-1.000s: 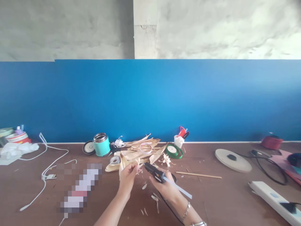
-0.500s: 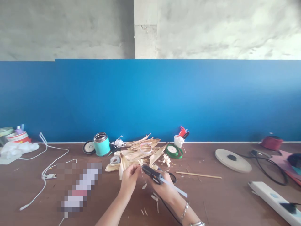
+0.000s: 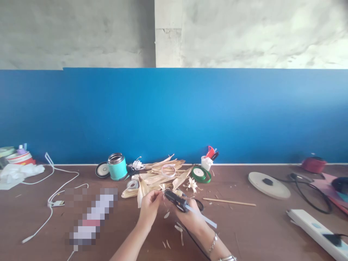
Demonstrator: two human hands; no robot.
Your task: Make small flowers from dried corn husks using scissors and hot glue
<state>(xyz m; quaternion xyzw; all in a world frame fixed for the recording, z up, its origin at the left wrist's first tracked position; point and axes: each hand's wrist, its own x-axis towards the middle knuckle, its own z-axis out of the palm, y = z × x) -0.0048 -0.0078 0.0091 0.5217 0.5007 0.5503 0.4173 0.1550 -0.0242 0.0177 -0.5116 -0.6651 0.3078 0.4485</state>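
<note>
My right hand (image 3: 191, 216) is wrapped round a black hot glue gun (image 3: 176, 200) with a clear glue stick (image 3: 202, 216) sticking out of its back. The nozzle points left and touches a small dried husk piece (image 3: 162, 187) pinched in the fingers of my left hand (image 3: 149, 208). A larger pale husk leaf (image 3: 141, 191) stands up behind that hand. Both hands hover just above the brown table (image 3: 258, 232), in front of a pile of dried corn husks (image 3: 160, 175).
Behind the husks stand a teal jar (image 3: 117, 167), a green ribbon spool (image 3: 201, 174) and a white pen cup (image 3: 207, 162). A thin wooden stick (image 3: 229, 202) and a round white disc (image 3: 269, 185) lie to the right, a power strip (image 3: 317, 232) at far right, white cables (image 3: 54, 195) at left.
The glue gun has moved left and slightly down until its nozzle meets the husk piece in my left hand; over the last half second hardly anything moved.
</note>
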